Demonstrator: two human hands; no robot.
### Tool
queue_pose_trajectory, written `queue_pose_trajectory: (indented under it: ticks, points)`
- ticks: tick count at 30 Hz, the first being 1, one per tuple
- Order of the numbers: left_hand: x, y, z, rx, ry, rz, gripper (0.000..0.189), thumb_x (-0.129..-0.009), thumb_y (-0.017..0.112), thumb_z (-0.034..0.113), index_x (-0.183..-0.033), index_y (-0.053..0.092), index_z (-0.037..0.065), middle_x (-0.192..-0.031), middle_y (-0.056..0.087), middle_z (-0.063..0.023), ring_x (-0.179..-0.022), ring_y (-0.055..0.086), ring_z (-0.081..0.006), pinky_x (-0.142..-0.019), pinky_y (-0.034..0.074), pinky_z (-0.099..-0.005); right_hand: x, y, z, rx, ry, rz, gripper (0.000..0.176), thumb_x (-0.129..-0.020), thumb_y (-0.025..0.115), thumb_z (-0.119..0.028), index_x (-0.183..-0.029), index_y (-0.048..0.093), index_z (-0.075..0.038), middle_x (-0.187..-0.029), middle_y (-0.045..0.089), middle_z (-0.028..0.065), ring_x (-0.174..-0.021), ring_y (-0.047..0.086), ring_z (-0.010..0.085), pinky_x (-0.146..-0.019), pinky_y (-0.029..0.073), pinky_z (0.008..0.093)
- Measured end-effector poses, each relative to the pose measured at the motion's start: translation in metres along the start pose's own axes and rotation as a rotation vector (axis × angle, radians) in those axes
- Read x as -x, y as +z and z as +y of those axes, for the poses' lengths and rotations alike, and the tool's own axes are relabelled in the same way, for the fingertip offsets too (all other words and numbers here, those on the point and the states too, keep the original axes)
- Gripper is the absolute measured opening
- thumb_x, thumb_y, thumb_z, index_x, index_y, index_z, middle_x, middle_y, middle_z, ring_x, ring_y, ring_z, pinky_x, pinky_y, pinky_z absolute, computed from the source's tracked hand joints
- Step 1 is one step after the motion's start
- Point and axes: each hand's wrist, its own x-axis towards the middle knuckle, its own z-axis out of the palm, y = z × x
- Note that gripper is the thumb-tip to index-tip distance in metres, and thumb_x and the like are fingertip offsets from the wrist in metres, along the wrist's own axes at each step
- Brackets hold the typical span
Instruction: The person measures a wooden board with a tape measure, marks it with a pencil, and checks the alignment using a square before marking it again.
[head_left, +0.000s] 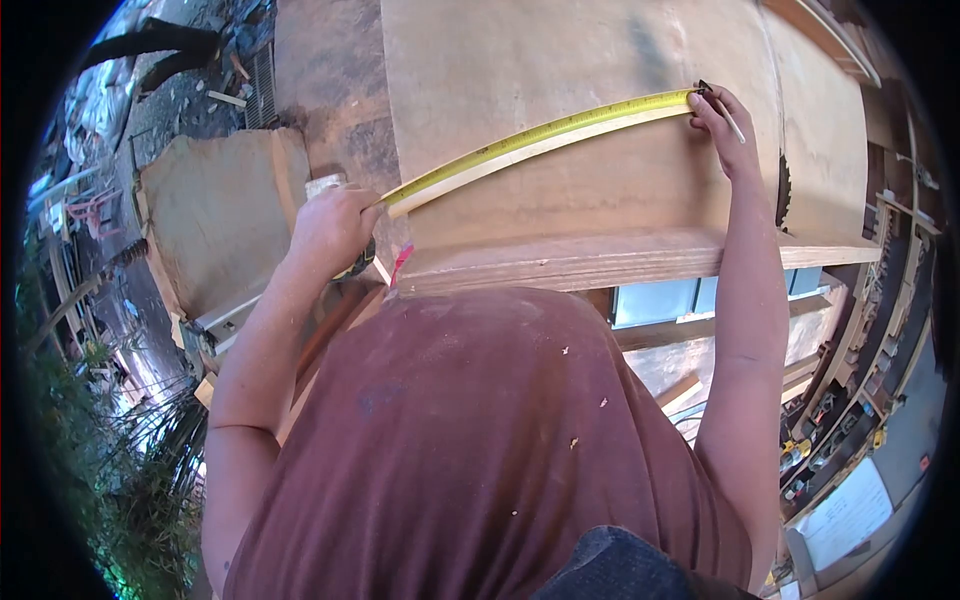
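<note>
A yellow tape measure (545, 132) is drawn out in a slight curve between my two hands, above a plywood-topped bench. Along its lower edge runs a narrow pale wood strip (540, 148). My left hand (340, 228) is closed around the tape at the left end, with the dark case partly hidden beneath it. At the other end, the fingers of my right hand (724, 125) pinch the tape tip and the end of the strip. A thin, pale pencil-like stick (735, 127) also pokes out from those fingers.
The plywood bench top (560, 50) has a thick front edge (560, 262) close to my body. A dark toothed blade (785, 190) shows just right of my right forearm. Left stands a worn board-topped surface (215, 190); tool shelves (830, 430) line the right.
</note>
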Motion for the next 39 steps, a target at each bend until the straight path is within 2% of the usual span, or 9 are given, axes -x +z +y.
queue_pose_trajectory:
  ticks: [9,12,21,28,31,33,37,39]
  points:
    - [-0.002,-0.004,0.002,-0.009,-0.013,-0.048,0.022,-0.090,0.054,0.021,-0.089,0.069,0.004,-0.092,0.068,-0.0180,-0.092,0.065,-0.0385,-0.082,0.052,-0.0495,0.003,0.000,-0.005,0.016,0.001,0.014,0.045,-0.086,0.079,-0.030,-0.116,0.065,0.000,-0.095,0.066,0.0046,-0.074,0.061,0.0089,-0.069,0.051,0.0227]
    - [-0.003,-0.004,0.001,-0.015,-0.046,-0.088,0.023,-0.092,0.056,0.023,-0.093,0.071,0.006,-0.093,0.068,-0.0176,-0.092,0.063,-0.0374,-0.083,0.050,-0.0477,0.002,0.000,-0.004,0.017,-0.005,0.017,0.045,-0.086,0.079,-0.029,-0.117,0.065,0.000,-0.096,0.067,0.0045,-0.074,0.061,0.0088,-0.069,0.051,0.0226]
    - [-0.003,-0.006,0.002,-0.019,-0.017,-0.076,0.023,-0.091,0.056,0.023,-0.092,0.070,0.005,-0.095,0.068,-0.0180,-0.093,0.065,-0.0384,-0.083,0.051,-0.0492,-0.002,-0.002,0.003,0.047,-0.017,-0.008,0.040,-0.086,0.078,-0.029,-0.114,0.067,-0.002,-0.096,0.067,0.0036,-0.075,0.061,0.0093,-0.069,0.052,0.0230]
    - [-0.003,-0.006,0.000,-0.011,-0.013,-0.061,0.024,-0.092,0.056,0.025,-0.093,0.071,0.006,-0.095,0.068,-0.0178,-0.093,0.065,-0.0382,-0.082,0.051,-0.0490,-0.004,-0.002,0.005,0.003,-0.026,-0.004,0.032,-0.091,0.073,-0.026,-0.115,0.067,-0.004,-0.099,0.068,0.0036,-0.080,0.063,0.0101,-0.071,0.054,0.0240]
    - [-0.005,-0.010,0.000,0.015,-0.038,-0.088,0.026,-0.093,0.056,0.027,-0.093,0.071,0.005,-0.093,0.068,-0.0186,-0.092,0.063,-0.0382,-0.082,0.050,-0.0478,-0.005,-0.004,0.009,-0.037,-0.033,-0.001,0.031,-0.093,0.071,-0.024,-0.117,0.067,-0.005,-0.100,0.068,0.0035,-0.083,0.063,0.0104,-0.073,0.055,0.0248]
    - [-0.008,-0.017,0.003,0.011,-0.066,-0.178,0.028,-0.094,0.056,0.028,-0.093,0.071,0.004,-0.092,0.067,-0.0195,-0.091,0.063,-0.0387,-0.081,0.049,-0.0493,-0.006,-0.004,0.011,-0.058,-0.023,-0.004,0.031,-0.094,0.070,-0.023,-0.118,0.067,-0.005,-0.100,0.068,0.0030,-0.084,0.063,0.0104,-0.074,0.056,0.0253]
    - [-0.009,-0.017,0.002,-0.004,-0.052,-0.172,0.027,-0.093,0.056,0.027,-0.092,0.071,0.004,-0.091,0.066,-0.0201,-0.090,0.063,-0.0390,-0.080,0.049,-0.0503,-0.007,-0.004,0.013,-0.048,-0.042,-0.004,0.032,-0.093,0.071,-0.024,-0.118,0.066,-0.004,-0.098,0.067,0.0025,-0.084,0.063,0.0100,-0.073,0.056,0.0242]
    - [-0.007,-0.011,0.000,-0.016,-0.010,-0.093,0.027,-0.093,0.056,0.028,-0.092,0.071,0.005,-0.090,0.066,-0.0200,-0.091,0.063,-0.0386,-0.080,0.049,-0.0505,-0.002,-0.002,0.008,-0.035,-0.051,0.024,0.031,-0.094,0.069,-0.023,-0.119,0.066,-0.004,-0.098,0.067,0.0028,-0.084,0.063,0.0103,-0.073,0.055,0.0248]
